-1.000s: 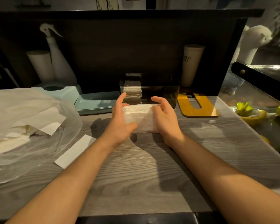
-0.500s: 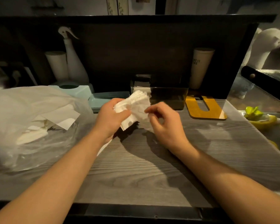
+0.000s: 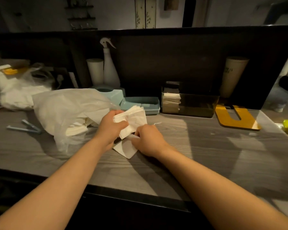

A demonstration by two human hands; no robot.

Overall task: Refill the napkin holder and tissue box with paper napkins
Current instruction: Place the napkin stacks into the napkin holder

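Both hands work over the grey counter [image 3: 198,146]. The left hand [image 3: 111,128] has its grip curled round a stack of napkins [image 3: 133,118], raised just above the surface. The right hand [image 3: 148,138] pinches the stack's lower edge, over a loose sheet [image 3: 125,149] lying flat beneath. Behind stands the dark holder [image 3: 189,103], partly filled at its left end; beside it a blue tray [image 3: 140,103]. A plastic bag [image 3: 70,110] of napkins lies left.
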